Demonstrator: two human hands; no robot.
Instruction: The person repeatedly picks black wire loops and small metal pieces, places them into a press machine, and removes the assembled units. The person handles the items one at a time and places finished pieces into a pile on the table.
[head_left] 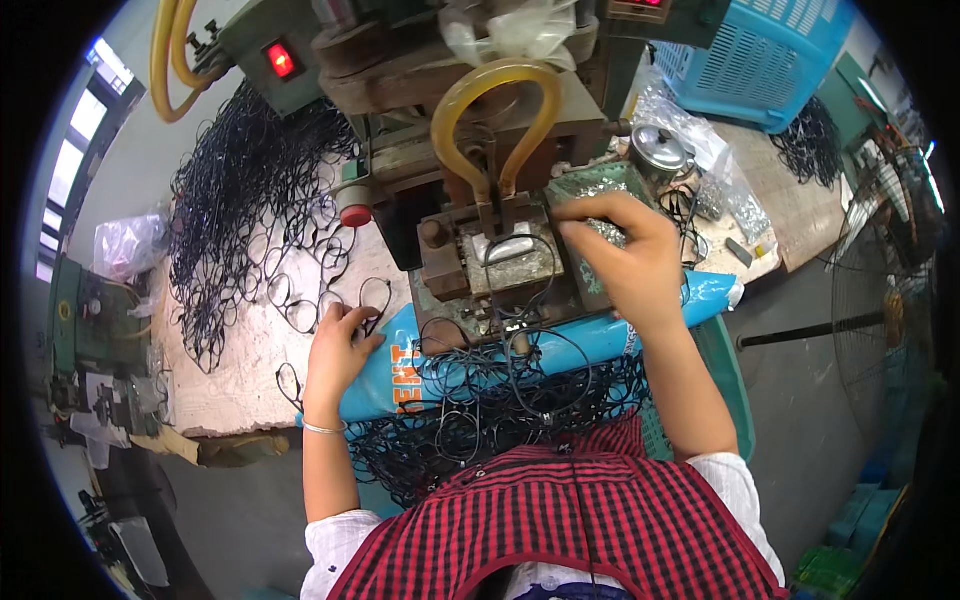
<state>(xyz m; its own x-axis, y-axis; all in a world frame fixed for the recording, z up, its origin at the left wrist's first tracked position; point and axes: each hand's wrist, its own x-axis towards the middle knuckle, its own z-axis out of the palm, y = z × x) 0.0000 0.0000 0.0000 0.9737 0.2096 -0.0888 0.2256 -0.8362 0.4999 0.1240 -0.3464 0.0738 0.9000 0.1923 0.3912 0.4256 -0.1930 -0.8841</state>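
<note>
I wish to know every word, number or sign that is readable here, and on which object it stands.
Blue plastic beside the left hand: large orange letters, readable in part, not copied here.
Same plastic, toward the right: small white print, too small to read surely.
Red lit display at the top edge: too blurred to read.

The pale bench (230, 395) bears tangled black loops (240, 190), apparently thin cords.
</note>
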